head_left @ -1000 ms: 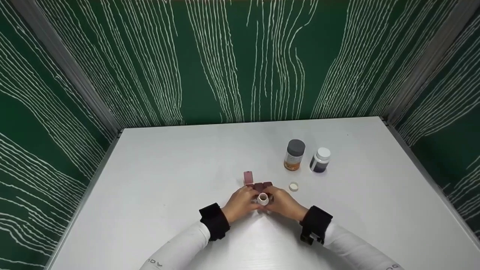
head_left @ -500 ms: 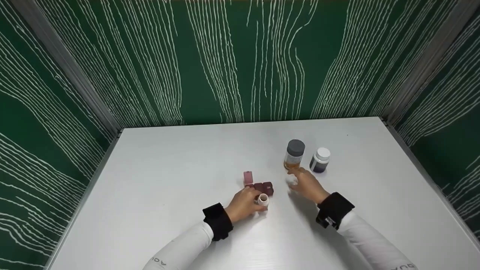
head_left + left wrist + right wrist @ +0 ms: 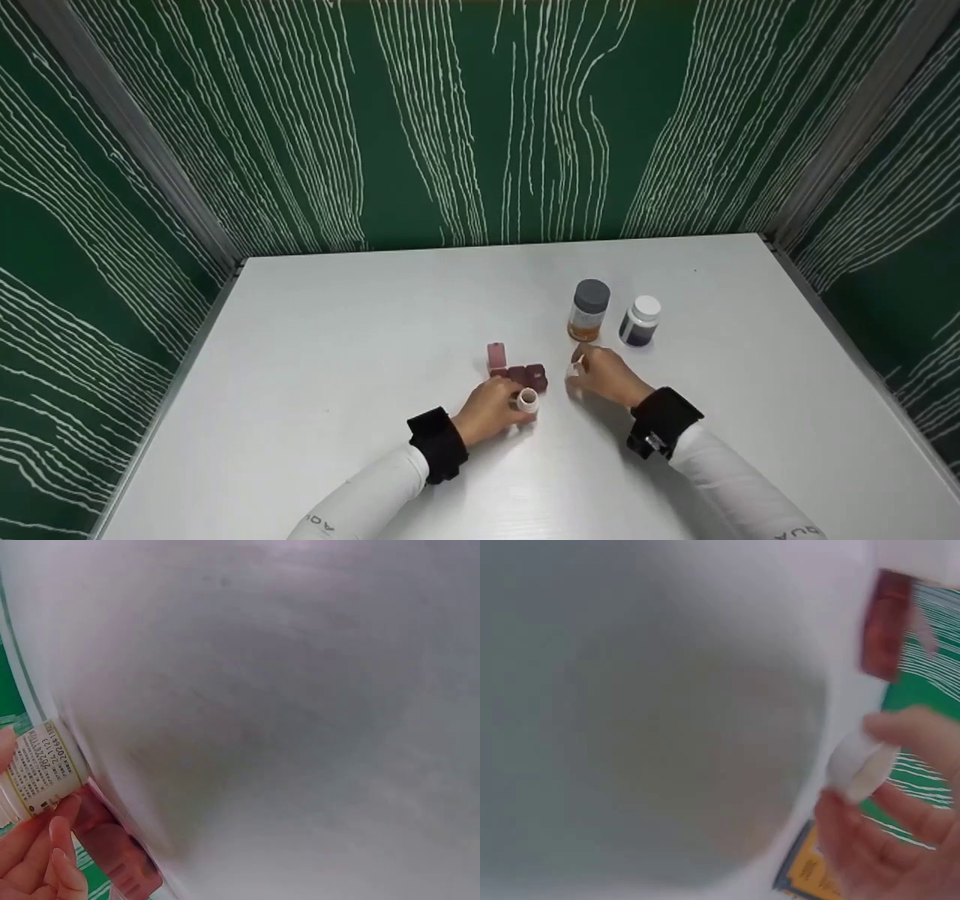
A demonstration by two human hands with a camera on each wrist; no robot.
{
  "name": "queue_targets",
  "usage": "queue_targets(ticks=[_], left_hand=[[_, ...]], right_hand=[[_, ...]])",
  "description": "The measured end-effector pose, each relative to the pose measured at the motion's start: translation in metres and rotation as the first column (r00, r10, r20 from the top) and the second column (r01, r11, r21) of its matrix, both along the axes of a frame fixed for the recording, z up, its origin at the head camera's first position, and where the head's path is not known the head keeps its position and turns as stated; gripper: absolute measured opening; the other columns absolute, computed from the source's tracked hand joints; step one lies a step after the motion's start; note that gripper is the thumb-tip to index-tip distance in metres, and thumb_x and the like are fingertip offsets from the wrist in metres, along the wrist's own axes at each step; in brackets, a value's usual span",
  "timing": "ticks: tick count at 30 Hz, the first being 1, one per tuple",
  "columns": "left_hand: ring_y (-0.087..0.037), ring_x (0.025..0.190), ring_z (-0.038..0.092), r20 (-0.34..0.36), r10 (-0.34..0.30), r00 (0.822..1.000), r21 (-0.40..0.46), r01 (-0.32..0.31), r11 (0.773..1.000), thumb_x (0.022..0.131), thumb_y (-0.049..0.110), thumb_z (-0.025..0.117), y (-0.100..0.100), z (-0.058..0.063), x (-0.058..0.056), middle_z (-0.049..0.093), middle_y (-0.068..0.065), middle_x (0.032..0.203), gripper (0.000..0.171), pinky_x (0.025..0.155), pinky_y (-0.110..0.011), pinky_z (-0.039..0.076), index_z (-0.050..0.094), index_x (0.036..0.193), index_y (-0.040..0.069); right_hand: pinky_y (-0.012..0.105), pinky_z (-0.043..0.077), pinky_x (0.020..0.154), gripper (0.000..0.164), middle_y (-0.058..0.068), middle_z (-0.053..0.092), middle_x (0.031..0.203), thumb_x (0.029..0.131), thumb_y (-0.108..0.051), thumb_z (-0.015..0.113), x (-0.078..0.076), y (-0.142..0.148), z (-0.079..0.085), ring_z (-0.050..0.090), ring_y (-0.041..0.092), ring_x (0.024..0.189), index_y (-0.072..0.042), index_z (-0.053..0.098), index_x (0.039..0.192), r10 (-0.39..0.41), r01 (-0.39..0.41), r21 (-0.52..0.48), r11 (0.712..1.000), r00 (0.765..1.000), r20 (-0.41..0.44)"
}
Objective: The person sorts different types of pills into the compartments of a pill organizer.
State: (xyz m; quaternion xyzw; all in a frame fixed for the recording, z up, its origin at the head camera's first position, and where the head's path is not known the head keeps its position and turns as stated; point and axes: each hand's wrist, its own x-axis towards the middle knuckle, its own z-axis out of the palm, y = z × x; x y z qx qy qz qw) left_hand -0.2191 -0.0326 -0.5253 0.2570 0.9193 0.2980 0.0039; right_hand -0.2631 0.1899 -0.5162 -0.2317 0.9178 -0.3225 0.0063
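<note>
My left hand (image 3: pixel 486 412) grips a small open white bottle (image 3: pixel 528 400), which stands upright on the table. In the left wrist view, printed text covers the label of that bottle (image 3: pixel 46 769). Just beyond the left hand lies a dark red pill organizer (image 3: pixel 535 376), partly hidden by the fingers. One pink lid (image 3: pixel 496 355) on it is raised. To the right, my right hand (image 3: pixel 611 376) pinches a white bottle cap (image 3: pixel 574 370) between thumb and fingers. The right wrist view has this cap (image 3: pixel 861 765) tilted in the fingertips.
Behind the right hand stands a grey-capped bottle (image 3: pixel 589 310) with an orange lower part. Beside it is a white-capped bottle (image 3: pixel 640 321) with a dark label. The white table (image 3: pixel 360 330) ends at green, white-lined walls (image 3: pixel 420 120).
My right hand has left the small bottle, moved right to the cap on the table, and now holds it, drawn slightly back left. My left hand stays on the bottle.
</note>
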Motion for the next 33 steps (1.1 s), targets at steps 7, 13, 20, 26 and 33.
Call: queue_targets(ticks=[7,13,20,26,33], left_hand=[[-0.007,0.071,0.05,-0.015,0.001,1.0,0.013,-0.001,1.0,0.069,0.028,0.074,-0.002,-0.001,0.001,0.058,0.005,0.074,0.023,0.065,-0.021,0.042,0.065,0.08,0.009],[-0.008,0.073,0.052,-0.025,-0.004,1.0,0.033,0.005,0.999,0.069,0.022,0.074,-0.002,-0.001,0.0,0.062,0.003,0.076,0.021,0.067,-0.021,0.042,0.065,0.082,0.008],[-0.009,0.073,0.054,-0.032,-0.021,0.999,0.062,0.023,0.998,0.067,0.018,0.075,-0.002,-0.002,0.0,0.064,-0.001,0.08,0.022,0.067,-0.022,0.043,0.066,0.084,0.006],[-0.01,0.074,0.055,-0.035,-0.014,0.999,0.056,0.016,0.998,0.068,0.016,0.074,-0.001,-0.001,0.001,0.064,-0.003,0.082,0.023,0.067,-0.022,0.044,0.066,0.086,0.006],[-0.012,0.075,0.056,-0.042,-0.004,0.999,0.06,0.006,0.998,0.067,0.016,0.074,0.0,-0.002,0.002,0.065,-0.003,0.081,0.026,0.068,-0.023,0.044,0.067,0.09,0.007]], right_hand=[[0.022,0.046,0.073,0.036,0.02,0.057,0.098,0.073,0.0,0.067,0.017,-0.02,0.012,0.056,0.018,0.084,0.008,0.053,0.104,0.207,-0.073,-0.445,0.893,0.943,0.26],[0.02,0.044,0.079,0.04,0.016,0.059,0.106,0.073,-0.004,0.068,0.03,-0.034,0.011,0.058,0.014,0.091,0.008,0.056,0.109,0.207,0.028,-0.559,0.829,0.913,0.352],[0.024,0.043,0.084,0.041,0.015,0.06,0.105,0.074,-0.004,0.068,0.034,-0.04,0.004,0.056,0.019,0.099,0.008,0.052,0.109,0.26,0.064,-0.613,0.787,0.867,0.425],[0.039,0.043,0.087,0.04,0.022,0.056,0.113,0.076,0.001,0.064,0.039,-0.04,0.01,0.053,0.031,0.104,0.009,0.053,0.114,0.294,-0.068,-0.566,0.822,0.901,0.319],[0.041,0.043,0.086,0.034,0.014,0.064,0.1,0.071,-0.004,0.071,0.036,-0.042,-0.001,0.058,0.026,0.095,0.002,0.063,0.103,0.21,-0.158,-0.367,0.917,0.972,0.104]])
